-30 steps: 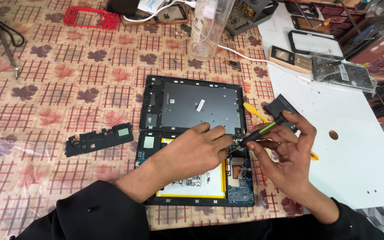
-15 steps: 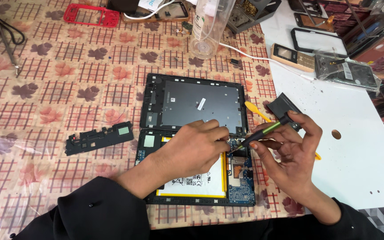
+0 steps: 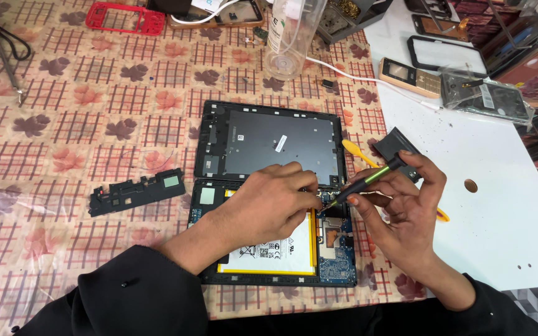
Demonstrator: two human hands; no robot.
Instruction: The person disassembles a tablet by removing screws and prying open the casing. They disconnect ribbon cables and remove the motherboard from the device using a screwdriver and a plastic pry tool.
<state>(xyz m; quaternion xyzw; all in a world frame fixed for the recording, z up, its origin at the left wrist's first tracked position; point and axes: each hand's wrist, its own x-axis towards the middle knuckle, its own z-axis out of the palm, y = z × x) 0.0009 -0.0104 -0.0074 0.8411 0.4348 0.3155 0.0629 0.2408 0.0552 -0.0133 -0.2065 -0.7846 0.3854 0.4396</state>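
Tablet (image 3: 269, 199), opened and laid flat near the middle of the patterned tablecloth (image 3: 94, 124), back shell off, grey inner plate toward the far side and white battery (image 3: 275, 252) with blue circuit board (image 3: 337, 261) toward the near edge. Probably set square to the body so both hands could reach the same spot on the board. Left hand (image 3: 269, 202) lay curled over the frame just above the battery, fingertips pinched down at the board's upper corner, seemingly steadying a small part; what sat between the fingertips could not be told. Right hand (image 3: 403, 199) closed around a slim green-and-black screwdriver (image 3: 362, 182), held like a pen and angled down leftward, tip meeting the board right beside the left fingertips, likely slanted that way to keep the point in sight. Black bracket strip (image 3: 137, 191) lay well apart to the left, apparently set aside off the work. Yellow pry tool (image 3: 356, 152) rested just beyond the tablet's right edge, partly hidden under the right hand. Clear bottle (image 3: 291, 37) stood beyond the tablet; red phone frame (image 3: 122, 17) at the far left; white mat (image 3: 487, 199) to the right under a keypad phone (image 3: 413, 76). Against the frame one second earlier, hardly anything differed: same grips, same tool angle, tablet unmoved, only a slight shift of view.
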